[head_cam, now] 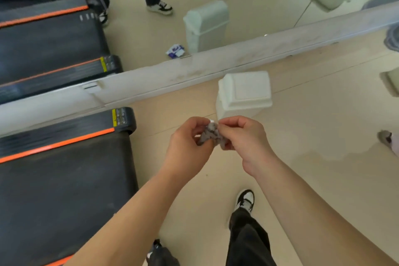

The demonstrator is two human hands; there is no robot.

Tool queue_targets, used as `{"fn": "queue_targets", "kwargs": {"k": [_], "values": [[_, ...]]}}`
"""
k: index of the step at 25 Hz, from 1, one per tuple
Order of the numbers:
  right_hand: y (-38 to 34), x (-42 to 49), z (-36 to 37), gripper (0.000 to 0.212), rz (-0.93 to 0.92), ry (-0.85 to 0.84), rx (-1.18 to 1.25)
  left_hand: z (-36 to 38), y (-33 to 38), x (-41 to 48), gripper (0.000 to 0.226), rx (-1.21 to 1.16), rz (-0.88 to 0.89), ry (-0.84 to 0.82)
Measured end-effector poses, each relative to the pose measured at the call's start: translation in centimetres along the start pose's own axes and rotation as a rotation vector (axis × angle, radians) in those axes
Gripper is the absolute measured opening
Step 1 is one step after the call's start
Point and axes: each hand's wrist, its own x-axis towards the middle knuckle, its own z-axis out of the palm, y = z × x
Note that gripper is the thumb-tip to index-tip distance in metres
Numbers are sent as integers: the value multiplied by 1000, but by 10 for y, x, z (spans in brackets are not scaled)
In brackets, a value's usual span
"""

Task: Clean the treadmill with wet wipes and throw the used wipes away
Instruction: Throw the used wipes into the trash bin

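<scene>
A crumpled, grey-soiled wet wipe [210, 135] sits bunched between both hands, held in the air over the floor. The left hand [187, 147] has its fingers curled round the wad from one side, and the right hand [244, 140] pinches it from the other with thumb and bent fingers, so both are clamped on the same small ball. It looks dirty enough to be spent, so the step in hand is probably throwing it away.

Just beyond the hands stands a white plastic bin with a swing lid [244, 93], on the beige floor [313, 136] against the low white sill of a wall mirror [237, 6]. To do this well, I would squeeze the wipe into one tight wad, pass it to one hand, and push the lid flap inward with it, so that it drops inside and does not catch on the rim.

To the left lies the black treadmill deck with orange side stripes [64, 190], well apart from the wipe. A black-and-white shoe [246, 200] steps towards the bin. In the mirror a blue-and-white packet [175, 51] shows on the floor beside the bin's reflection.
</scene>
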Motion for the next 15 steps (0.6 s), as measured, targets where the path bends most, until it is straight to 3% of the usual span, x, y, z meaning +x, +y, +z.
{"fn": "queue_targets", "kwargs": {"k": [5, 8, 11, 15], "values": [[-38, 81, -126, 4, 52, -18, 42, 120, 66, 62, 40, -195, -123, -22], [-63, 127, -181, 10, 120, -30, 96, 168, 92, 98, 53, -276, -130, -149], [-81, 166, -200, 13, 154, -83, 113, 191, 108, 125, 47, -267, -93, -171], [-93, 214, -190, 9, 186, -184, 23, 200, 116, 176, 38, -254, -149, -23]]}}
